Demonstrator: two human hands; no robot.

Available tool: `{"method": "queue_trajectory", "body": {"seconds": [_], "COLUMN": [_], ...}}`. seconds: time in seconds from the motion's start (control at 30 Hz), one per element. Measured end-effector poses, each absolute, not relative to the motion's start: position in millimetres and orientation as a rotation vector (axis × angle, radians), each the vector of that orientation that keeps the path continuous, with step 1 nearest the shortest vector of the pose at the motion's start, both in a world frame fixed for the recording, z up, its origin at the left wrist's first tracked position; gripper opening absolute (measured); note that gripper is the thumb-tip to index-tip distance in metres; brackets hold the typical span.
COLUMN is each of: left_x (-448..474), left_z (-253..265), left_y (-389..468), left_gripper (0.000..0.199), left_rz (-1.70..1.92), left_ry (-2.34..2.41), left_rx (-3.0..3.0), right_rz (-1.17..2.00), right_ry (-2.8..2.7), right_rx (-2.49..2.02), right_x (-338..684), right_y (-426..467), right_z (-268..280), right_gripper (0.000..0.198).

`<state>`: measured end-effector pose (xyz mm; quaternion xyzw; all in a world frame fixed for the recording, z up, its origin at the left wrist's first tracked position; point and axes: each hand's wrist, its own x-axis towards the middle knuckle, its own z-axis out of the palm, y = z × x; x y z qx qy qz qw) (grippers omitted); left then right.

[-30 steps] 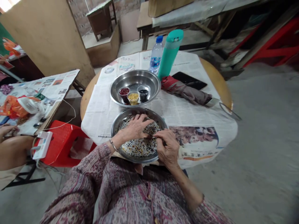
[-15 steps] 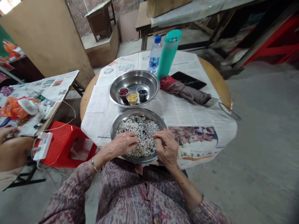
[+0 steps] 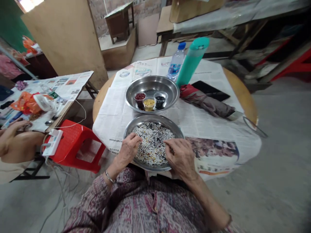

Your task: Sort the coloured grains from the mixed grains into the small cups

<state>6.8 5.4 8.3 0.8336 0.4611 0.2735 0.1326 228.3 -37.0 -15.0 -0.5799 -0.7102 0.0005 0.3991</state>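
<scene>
In the middle of the frame, a steel basin [image 3: 155,118] of mixed white, black and yellow grains [image 3: 152,145] sits on the newspaper-covered desk [image 3: 250,105]. The left hand [image 3: 129,147], fingertips bunched, is at its left side; the right hand [image 3: 181,157] curls at its right. Whether either grip holds anything cannot be told. Just above, another basin [image 3: 170,89] carries three clear cups [image 3: 149,108] of red beans [image 3: 140,96], yellow beans [image 3: 149,102] and black beans [image 3: 160,98].
</scene>
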Motion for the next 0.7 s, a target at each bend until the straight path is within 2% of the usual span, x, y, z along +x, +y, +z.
{"method": "queue_trajectory", "body": {"seconds": [0.17, 0.3, 0.37, 0.47, 0.57, 0.7], "left_x": [6.3, 5.6, 5.5, 5.7, 5.7, 5.4], "left_z": [7.7, 5.7, 5.0, 5.4, 6.2, 5.0], "left_y": [3.3, 2.6, 2.7, 2.9, 2.9, 2.5], "left_gripper": [0.019, 0.026, 0.028, 0.027, 0.027, 0.029], "left_rz": [0.807, 0.801, 0.804, 0.816, 0.791, 0.795], "left_ry": [1.37, 1.345, 1.324, 1.303, 1.289, 1.302], "left_rx": [2.392, 2.378, 2.382, 2.386, 2.395, 2.391], "right_rz": [-0.087, -0.048, 0.01, 0.133, 0.306, 0.727], "right_ry": [-2.08, -2.127, -2.14, -2.148, -2.13, -2.033], "right_rx": [-1.663, -1.794, -1.763, -1.618, -1.478, -1.44], "right_x": [221.0, 203.1, 192.2, 178.5, 172.1, 176.1], "right_y": [-19.5, -3.7, 1.4, 8.3, 16.0, 21.1], "right_z": [-3.3, -6.0, -9.6, -14.9, -16.2, -7.7], "right_gripper": [0.013, 0.025, 0.023, 0.014, 0.014, 0.013]}}
